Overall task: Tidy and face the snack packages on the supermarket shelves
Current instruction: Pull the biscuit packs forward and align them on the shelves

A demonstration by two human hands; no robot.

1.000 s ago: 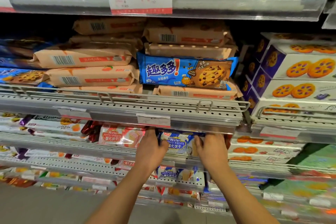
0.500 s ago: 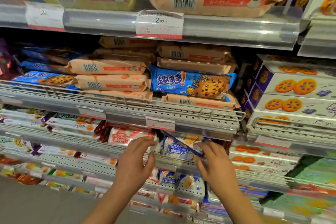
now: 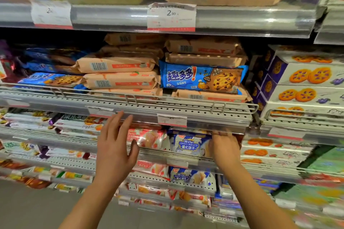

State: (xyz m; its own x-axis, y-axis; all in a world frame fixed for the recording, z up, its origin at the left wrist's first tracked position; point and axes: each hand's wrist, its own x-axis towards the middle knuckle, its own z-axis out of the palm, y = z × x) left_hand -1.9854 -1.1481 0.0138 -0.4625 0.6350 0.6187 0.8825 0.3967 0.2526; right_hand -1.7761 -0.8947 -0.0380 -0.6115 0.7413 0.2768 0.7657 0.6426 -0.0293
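Supermarket shelves filled the view, with a perforated metal shelf edge (image 3: 167, 111) running across the middle. Just under it sat the blue wafer biscuit pack (image 3: 188, 145), face forward. The right hand (image 3: 224, 147) rested against that pack's edge at its 3 o'clock side, fingers reaching under the shelf lip; whether they curled round the pack I could not tell. At the pack's 9 o'clock lay a pink wafer pack (image 3: 149, 137), and beyond it the left hand (image 3: 115, 147) hovered with fingers spread, holding nothing. At 12 o'clock, one shelf up, a blue chocolate-chip cookie pack (image 3: 202, 78) leaned on stacked peach-coloured packs (image 3: 119, 72). At 2 o'clock stood white boxes printed with orange biscuits (image 3: 305, 78).
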